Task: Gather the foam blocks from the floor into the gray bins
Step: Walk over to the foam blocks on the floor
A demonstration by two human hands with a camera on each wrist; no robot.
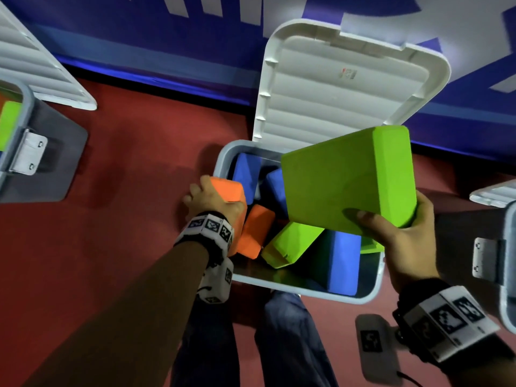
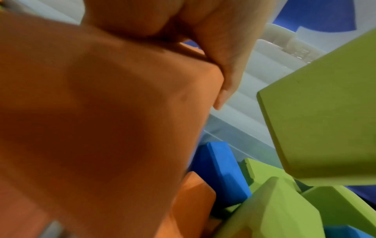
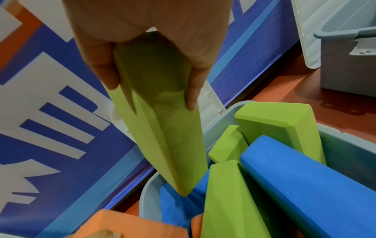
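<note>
Right wrist only: third green block point(image 3: 227, 145).

The green block point(image 1: 349, 180) in the right hand point(image 1: 402, 241) covers the far right part of the gray bin point(image 1: 374, 286), so the blocks beneath it can't be counted. The orange block point(image 2: 91, 120) fills the left wrist view, blurred, hiding the left hand point(image 1: 208, 198)'s fingers behind it. A second bin point(image 1: 25, 141) at the left and a third point(image 1: 506, 275) at the right are cut off by the frame's edge.
</note>
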